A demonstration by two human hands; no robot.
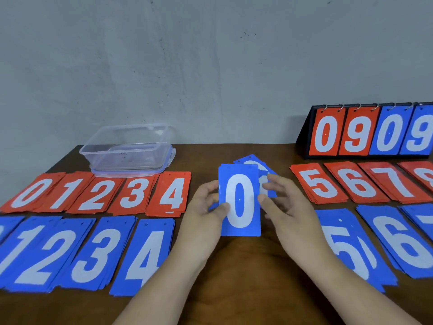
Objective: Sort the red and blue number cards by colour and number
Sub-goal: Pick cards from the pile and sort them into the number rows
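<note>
Head view: both hands, left hand (pixel 206 205) and right hand (pixel 283 205), pinch a glossy rectangular blue 0 card (pixel 239 202).

Head camera looks down, near, over table (pixel 234 266).

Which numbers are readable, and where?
"0": held blue card
"0909": scoreboard
"0": red pile
"1": red pile
"2": red pile
"3": red pile
"4": red pile
"5": red pile
"6": red pile
"7": red pile
"1": blue pile
"2": blue pile
"3": blue pile
"4": blue pile
"5": blue pile
"6": blue pile
Unreadable: edge piles, hidden card.
</note>
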